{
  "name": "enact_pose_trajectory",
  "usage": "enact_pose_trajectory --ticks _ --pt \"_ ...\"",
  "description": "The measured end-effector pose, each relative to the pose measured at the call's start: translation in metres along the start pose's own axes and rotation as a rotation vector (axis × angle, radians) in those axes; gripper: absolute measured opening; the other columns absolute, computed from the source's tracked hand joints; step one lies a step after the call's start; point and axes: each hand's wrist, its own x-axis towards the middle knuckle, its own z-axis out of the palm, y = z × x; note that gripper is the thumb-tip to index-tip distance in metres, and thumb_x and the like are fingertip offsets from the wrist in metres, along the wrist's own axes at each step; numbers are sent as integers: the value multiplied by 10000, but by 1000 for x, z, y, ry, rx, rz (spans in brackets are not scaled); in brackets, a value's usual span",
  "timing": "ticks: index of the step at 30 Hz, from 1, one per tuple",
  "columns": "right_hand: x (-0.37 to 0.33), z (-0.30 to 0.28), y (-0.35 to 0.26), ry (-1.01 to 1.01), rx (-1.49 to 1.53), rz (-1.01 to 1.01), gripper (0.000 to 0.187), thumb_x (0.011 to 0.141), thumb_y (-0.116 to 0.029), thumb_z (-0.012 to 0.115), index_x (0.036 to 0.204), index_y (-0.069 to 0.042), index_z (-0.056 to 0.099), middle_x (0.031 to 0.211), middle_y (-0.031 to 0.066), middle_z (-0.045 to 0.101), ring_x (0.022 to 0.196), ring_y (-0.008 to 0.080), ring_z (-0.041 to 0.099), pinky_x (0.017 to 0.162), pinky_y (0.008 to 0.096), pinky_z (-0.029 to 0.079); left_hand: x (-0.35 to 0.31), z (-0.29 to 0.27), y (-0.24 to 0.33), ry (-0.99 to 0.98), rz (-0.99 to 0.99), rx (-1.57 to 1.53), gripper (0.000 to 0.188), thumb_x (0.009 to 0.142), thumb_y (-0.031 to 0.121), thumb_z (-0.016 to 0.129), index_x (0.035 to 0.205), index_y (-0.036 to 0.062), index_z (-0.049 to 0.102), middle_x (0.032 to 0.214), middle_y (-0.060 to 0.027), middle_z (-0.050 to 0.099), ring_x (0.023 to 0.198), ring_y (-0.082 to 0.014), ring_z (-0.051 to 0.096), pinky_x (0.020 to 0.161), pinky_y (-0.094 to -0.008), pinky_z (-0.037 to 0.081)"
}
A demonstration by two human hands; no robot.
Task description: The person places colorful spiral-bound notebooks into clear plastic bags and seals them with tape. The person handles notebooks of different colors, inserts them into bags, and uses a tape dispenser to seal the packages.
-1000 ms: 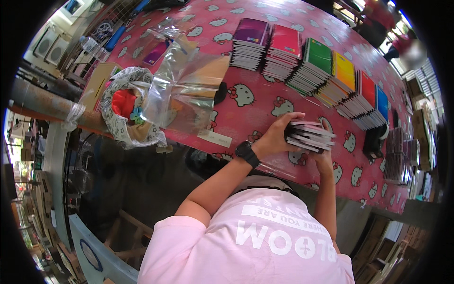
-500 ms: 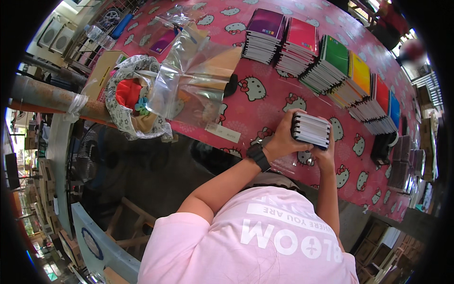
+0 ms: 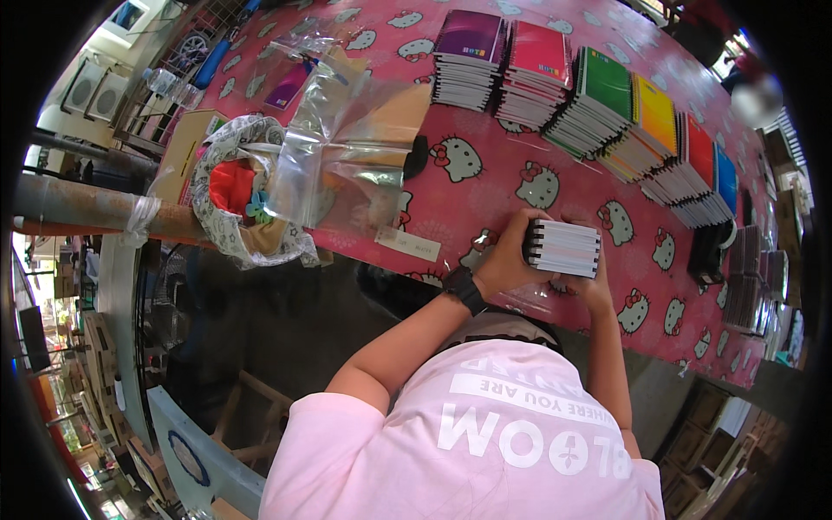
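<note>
White-paged notebooks point(image 3: 563, 249), pink cat-print tablecloth point(image 3: 490, 192), black watch point(image 3: 465, 289)

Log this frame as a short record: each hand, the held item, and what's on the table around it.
Left hand: grips the left side of a small notebook stack
Right hand: grips that stack's right side
Held item: white page edges toward the camera, dark binding loops at both sides
Left wrist: black watch
Surface: pink patterned table cover
Beyond the hands: purple stack, pink stack, green stack, yellow stack, red stack, blue stack
Left on table: clear plastic bags
</note>
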Motion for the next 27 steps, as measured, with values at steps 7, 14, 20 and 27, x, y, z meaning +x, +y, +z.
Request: enact_pose_trajectory --ticks 7,14,20,27 --pt "-5 -5 -5 -19 77 186 752 503 -4 695 1202 -70 424 1159 79 527 1077 178 505 930 322 412 -6 0 0 -37 -117 -68 805 546 53 825 1198 79 353 1120 -78 480 1063 -165 489 916 -315 418" --pt "-4 -13 -4 -15 12 296 767 619 -114 779 1282 -24 403 1143 93 556 1089 172 512 940 337 409 -1 -8 -10 -30 -75 94 736 609 113 825 1203 21 402 1150 -110 531 1063 -191 526 909 -321 433" --pt "12 -40 -26 237 -37 240 572 755 -267 716 1215 -10 492 1110 133 580 1091 220 514 909 355 421 32 11 9 98 -400 -250 580 688 304 777 1089 -38 535 984 -118 638 840 -194 629 745 -315 510" --pt "-21 -92 44 498 -1290 78 177 785 -184 654 892 -44 668 887 162 590 853 344 528 746 443 437 48 14 -12 44 -738 173 405 720 260 746 993 -19 634 890 -124 670 793 -178 653 699 -289 520"
